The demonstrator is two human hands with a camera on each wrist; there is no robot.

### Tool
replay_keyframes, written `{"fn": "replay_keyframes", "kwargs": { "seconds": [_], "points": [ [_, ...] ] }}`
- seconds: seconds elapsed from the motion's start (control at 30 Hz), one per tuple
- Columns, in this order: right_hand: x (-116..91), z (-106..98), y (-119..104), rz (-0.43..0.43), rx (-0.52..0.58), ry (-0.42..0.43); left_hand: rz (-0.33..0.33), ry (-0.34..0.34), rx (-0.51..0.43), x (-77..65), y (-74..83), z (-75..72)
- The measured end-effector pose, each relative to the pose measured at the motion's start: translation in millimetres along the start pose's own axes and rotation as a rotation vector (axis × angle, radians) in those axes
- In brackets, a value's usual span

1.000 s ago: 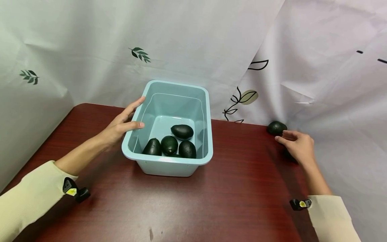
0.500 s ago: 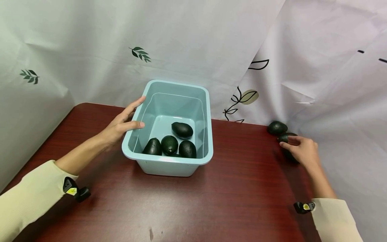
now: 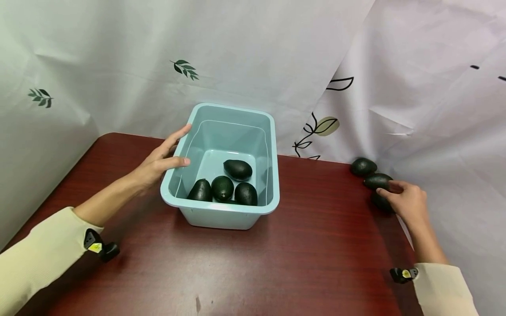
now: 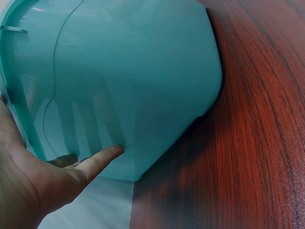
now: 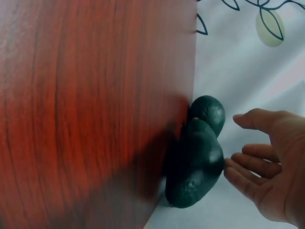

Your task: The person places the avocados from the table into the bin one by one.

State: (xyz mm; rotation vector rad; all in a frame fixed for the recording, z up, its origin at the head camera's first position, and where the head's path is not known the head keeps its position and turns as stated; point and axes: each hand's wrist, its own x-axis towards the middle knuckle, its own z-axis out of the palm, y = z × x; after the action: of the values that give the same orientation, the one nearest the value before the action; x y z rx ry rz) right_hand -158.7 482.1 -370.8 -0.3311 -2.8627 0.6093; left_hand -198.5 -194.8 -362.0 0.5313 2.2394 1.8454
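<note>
A light blue plastic bin stands left of centre in the head view, with several dark green avocados inside. My left hand grips its left rim, thumb over the edge; in the left wrist view, fingers touch the outer wall. Toward the right table edge, three more avocados lie close together: a far one, a middle one and a near one, partly hidden. My right hand hovers over the nearer two, thumb and fingers apart with nothing held; its fingertips nearly meet an avocado in the right wrist view.
The dark red-brown table stretches around the bin. White cloth with printed leaves hangs behind it and along both sides, close to the avocados at right. Small black cameras sit on both wrists.
My right hand has drawn back toward the right and nearer me, uncovering the middle avocado. The left hand keeps its grip on the bin. The upper avocado in the bin has shifted slightly.
</note>
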Motion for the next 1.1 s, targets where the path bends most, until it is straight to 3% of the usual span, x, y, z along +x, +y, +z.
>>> {"fn": "replay_keyframes", "kwargs": {
  "seconds": [0.33,0.8,1.1],
  "points": [
    [-1.1,1.1,7.9,0.086,-0.021,0.031,-0.001,-0.002,-0.017,1.1,-0.5,0.4],
    [-5.1,3.2,10.8,0.196,-0.021,-0.013,0.004,-0.002,-0.012,1.8,-0.3,0.2],
    [-2.7,6.0,15.1,0.121,-0.088,-0.040,0.000,0.004,-0.008,1.0,0.3,0.6]
  ]
}}
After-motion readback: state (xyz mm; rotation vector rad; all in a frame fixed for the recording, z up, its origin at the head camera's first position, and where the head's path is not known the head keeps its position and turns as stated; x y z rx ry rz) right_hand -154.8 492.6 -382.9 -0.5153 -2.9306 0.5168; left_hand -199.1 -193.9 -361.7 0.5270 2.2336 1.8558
